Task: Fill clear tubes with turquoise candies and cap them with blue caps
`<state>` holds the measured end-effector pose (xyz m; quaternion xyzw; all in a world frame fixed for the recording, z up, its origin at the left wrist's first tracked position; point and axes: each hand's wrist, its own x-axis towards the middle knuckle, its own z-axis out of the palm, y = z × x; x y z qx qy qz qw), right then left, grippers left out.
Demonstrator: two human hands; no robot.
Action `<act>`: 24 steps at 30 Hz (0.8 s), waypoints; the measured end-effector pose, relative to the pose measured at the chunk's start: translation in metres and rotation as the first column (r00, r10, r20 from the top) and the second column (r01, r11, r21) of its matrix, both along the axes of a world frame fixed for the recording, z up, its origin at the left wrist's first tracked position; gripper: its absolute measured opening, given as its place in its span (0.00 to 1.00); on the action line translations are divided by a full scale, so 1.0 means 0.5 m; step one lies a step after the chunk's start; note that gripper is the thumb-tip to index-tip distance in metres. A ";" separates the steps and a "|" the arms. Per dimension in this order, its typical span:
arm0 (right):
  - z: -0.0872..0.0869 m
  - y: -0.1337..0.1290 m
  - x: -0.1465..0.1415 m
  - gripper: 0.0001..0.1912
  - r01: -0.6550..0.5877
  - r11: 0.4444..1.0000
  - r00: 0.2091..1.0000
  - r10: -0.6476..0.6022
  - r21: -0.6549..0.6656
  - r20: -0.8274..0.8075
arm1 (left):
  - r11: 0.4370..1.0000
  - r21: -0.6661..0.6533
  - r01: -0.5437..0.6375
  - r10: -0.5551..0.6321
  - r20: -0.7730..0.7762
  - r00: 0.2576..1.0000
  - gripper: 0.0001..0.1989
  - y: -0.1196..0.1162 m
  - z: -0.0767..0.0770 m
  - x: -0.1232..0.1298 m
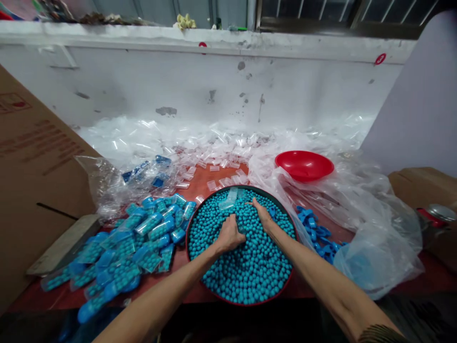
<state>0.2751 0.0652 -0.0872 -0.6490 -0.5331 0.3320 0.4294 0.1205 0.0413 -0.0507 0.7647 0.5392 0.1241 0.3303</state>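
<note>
A round basin [188,237] with a dark rim is filled with small blue balls [250,281]. My left hand [230,234] is closed among the balls, left of the middle; what its fingers grip is partly buried and I cannot make it out. Opposite it, my right hand [263,215] reaches over the balls with its fingers extended and apart, holding nothing that shows. Just beyond both hands, clear plastic cases [229,198] lie on top of the balls. Near the basin's right inner edge sits a blue piece [273,211].
Left of the basin are piled filled clear packs with blue caps [157,228]. To the right lie blue plastic parts [316,231], a crumpled clear bag [378,252] and a red bowl [304,166]. Loose clear cases [214,168] spread behind. A cardboard box [39,157] stands left.
</note>
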 end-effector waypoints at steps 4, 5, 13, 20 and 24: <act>0.019 -0.026 -0.024 0.29 -0.010 1.000 0.998 0.010 -0.013 -0.068 | 1.000 0.000 -0.012 0.012 0.179 0.984 0.27 -0.017 -0.008 0.013; 0.022 -0.031 -0.029 0.30 -0.009 1.000 0.997 0.008 -0.012 -0.081 | 1.000 -0.016 -0.016 0.019 0.254 0.967 0.28 -0.020 -0.013 0.014; 0.040 -0.071 -0.061 0.18 -0.028 0.997 0.999 0.030 0.074 -0.025 | 0.999 -0.047 0.022 -0.005 0.341 0.940 0.37 -0.021 -0.048 0.016; 0.073 -0.105 -0.086 0.24 -0.229 0.972 0.936 0.207 0.046 0.283 | 0.996 0.017 0.093 -0.094 0.146 0.985 0.30 -0.014 -0.039 -0.012; 0.102 -0.109 -0.056 0.20 -0.395 0.919 0.858 0.361 0.019 0.366 | 0.988 0.034 0.151 -0.155 0.240 0.958 0.32 -0.010 -0.029 -0.030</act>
